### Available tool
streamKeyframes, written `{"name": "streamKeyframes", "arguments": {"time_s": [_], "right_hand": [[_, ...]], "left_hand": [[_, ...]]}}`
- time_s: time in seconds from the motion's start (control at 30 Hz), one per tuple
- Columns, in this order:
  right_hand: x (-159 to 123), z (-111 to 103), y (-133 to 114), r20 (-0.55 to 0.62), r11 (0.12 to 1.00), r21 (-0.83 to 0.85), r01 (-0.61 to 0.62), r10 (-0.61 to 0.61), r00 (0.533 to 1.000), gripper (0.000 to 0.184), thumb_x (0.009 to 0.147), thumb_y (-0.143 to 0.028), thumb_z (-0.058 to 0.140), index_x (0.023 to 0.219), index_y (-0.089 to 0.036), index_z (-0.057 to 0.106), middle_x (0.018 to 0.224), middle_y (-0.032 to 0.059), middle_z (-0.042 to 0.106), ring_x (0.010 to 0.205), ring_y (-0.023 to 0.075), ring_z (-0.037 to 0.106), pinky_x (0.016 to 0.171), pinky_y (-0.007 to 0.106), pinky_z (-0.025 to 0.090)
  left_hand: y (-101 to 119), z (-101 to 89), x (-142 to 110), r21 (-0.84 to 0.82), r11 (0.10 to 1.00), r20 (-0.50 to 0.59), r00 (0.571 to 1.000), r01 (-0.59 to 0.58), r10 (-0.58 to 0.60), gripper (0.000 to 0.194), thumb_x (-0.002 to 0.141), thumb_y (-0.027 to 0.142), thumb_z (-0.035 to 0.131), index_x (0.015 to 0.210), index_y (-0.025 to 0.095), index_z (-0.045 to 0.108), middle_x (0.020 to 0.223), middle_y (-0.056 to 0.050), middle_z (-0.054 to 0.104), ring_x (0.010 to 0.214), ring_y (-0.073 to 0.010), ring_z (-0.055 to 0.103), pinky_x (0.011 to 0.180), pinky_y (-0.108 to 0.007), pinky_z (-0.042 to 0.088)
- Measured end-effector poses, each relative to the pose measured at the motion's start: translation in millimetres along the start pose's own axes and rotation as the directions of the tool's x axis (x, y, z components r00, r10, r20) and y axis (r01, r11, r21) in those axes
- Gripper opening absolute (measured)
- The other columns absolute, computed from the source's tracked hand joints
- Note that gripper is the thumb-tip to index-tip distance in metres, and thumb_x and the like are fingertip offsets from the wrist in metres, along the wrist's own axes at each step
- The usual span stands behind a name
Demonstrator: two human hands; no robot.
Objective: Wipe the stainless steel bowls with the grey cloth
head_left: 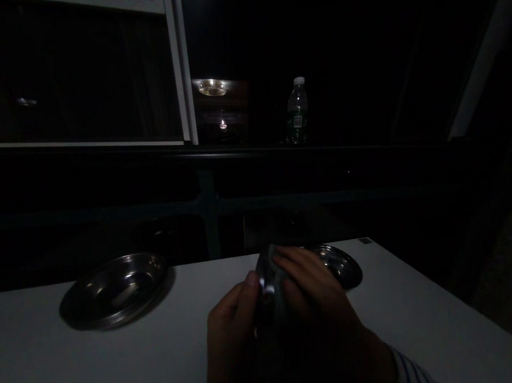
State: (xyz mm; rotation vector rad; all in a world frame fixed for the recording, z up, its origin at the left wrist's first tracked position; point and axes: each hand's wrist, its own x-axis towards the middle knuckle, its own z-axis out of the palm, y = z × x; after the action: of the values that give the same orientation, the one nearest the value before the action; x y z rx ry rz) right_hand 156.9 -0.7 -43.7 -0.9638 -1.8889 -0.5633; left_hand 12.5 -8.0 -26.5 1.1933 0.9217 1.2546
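Note:
Above the near part of the white table (134, 371), my left hand (230, 328) is closed on the left edge of a shiny, dark piece that looks like a metal plate (266, 285). My right hand (322, 302) bends its fingers over a greyish cloth (277, 277) and presses it against the plate's other side. Most of the held plate is lost in shadow and behind my fingers. Beyond my right hand lies another metal plate (343, 265), partly covered by that hand. Several shallow steel plates, apparently stacked (115, 292), rest at the left.
A clear bottle with a white cap (297, 115) stands on the dark ledge (248, 148) behind the table. A white window frame (178, 60) rises at the back. The table's right edge runs diagonally towards me. The room is very dark.

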Motion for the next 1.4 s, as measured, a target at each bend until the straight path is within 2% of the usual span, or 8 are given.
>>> {"name": "streamKeyframes", "arguments": {"time_s": [0.2,0.47,0.57,0.67,0.83,0.9,1.23,1.4], "right_hand": [[-5.4,8.3,-12.5,-0.112,0.971,-0.104,0.214,-0.225,0.968,0.023,0.090,-0.021,0.042,0.104,-0.014,0.058,0.108,0.0072,0.063,0.109,0.0193,0.050,0.092,0.036,0.042],[-10.6,9.0,-12.0,-0.066,0.931,-0.165,0.325,-0.339,0.938,0.022,0.089,-0.022,0.045,0.106,-0.016,0.058,0.106,0.0034,0.065,0.112,0.0157,0.048,0.100,0.034,0.034],[-9.8,6.5,-8.4,-0.068,0.933,-0.169,0.318,-0.333,0.940,0.024,0.089,-0.023,0.043,0.105,-0.015,0.059,0.108,0.0050,0.064,0.114,0.0171,0.047,0.099,0.036,0.034],[-10.0,7.5,-8.1,-0.059,0.931,-0.169,0.324,-0.337,0.940,0.023,0.089,-0.022,0.044,0.104,-0.015,0.060,0.109,0.0050,0.063,0.113,0.0176,0.047,0.099,0.036,0.034],[-11.6,12.8,-12.0,-0.027,0.905,-0.175,0.388,-0.398,0.917,0.021,0.088,-0.020,0.045,0.099,-0.017,0.062,0.104,0.0000,0.066,0.111,0.0139,0.048,0.103,0.031,0.030],[-11.1,13.4,-13.3,-0.023,0.903,-0.180,0.389,-0.400,0.916,0.022,0.089,-0.019,0.043,0.100,-0.017,0.062,0.103,-0.0006,0.066,0.110,0.0130,0.049,0.103,0.031,0.029],[1.4,-4.6,-1.0,-0.028,0.995,-0.082,0.050,-0.052,0.998,0.027,0.088,-0.018,0.041,0.108,-0.011,0.057,0.113,0.0101,0.060,0.106,0.0193,0.051,0.089,0.036,0.041],[-2.4,-0.2,-6.7,-0.039,0.976,-0.090,0.199,-0.203,0.978,0.023,0.089,-0.023,0.044,0.106,-0.016,0.058,0.110,0.0057,0.062,0.108,0.0185,0.050,0.090,0.036,0.041]], "left_hand": [[6.0,-2.6,1.3,0.012,0.998,-0.040,0.997,-0.064,0.064,0.035,0.078,0.047,0.048,0.060,0.019,0.054,0.055,0.002,0.053,0.052,-0.0127,0.046,0.053,-0.023,0.042],[18.3,-2.1,1.5,0.002,0.994,-0.124,0.987,-0.106,0.105,0.024,0.076,0.035,0.049,0.059,0.019,0.057,0.059,-0.001,0.060,0.058,-0.0158,0.055,0.057,-0.025,0.047],[8.3,-8.9,3.7,0.111,0.974,-0.048,0.978,-0.197,0.203,0.011,0.070,0.024,0.056,0.070,0.019,0.066,0.079,-0.006,0.069,0.077,-0.0203,0.061,0.073,-0.028,0.048],[-10.2,-18.4,7.0,0.156,0.959,0.022,0.972,-0.236,0.236,0.023,0.066,0.022,0.061,0.088,0.022,0.067,0.099,-0.007,0.068,0.092,-0.0237,0.060,0.077,-0.030,0.047],[-19.1,-20.7,10.1,0.068,0.992,-0.197,0.973,-0.110,0.121,0.018,0.073,0.034,0.058,0.083,0.020,0.064,0.081,-0.003,0.067,0.079,-0.0184,0.060,0.069,-0.026,0.047],[-11.4,-15.9,9.5,0.043,0.998,-0.124,0.991,-0.046,0.051,0.034,0.078,0.048,0.048,0.065,0.019,0.060,0.058,0.000,0.058,0.058,-0.0160,0.054,0.056,-0.026,0.045],[-7.1,1.4,2.6,-0.031,1.000,-0.093,0.996,-0.007,0.005,0.040,0.071,0.055,0.054,0.055,0.019,0.050,0.052,0.004,0.048,0.049,-0.0112,0.044,0.047,-0.023,0.039],[0.5,-1.8,2.8,0.000,0.999,-0.101,0.994,-0.052,0.052,0.037,0.071,0.053,0.053,0.059,0.018,0.053,0.056,0.002,0.052,0.054,-0.0128,0.049,0.049,-0.023,0.042]]}}
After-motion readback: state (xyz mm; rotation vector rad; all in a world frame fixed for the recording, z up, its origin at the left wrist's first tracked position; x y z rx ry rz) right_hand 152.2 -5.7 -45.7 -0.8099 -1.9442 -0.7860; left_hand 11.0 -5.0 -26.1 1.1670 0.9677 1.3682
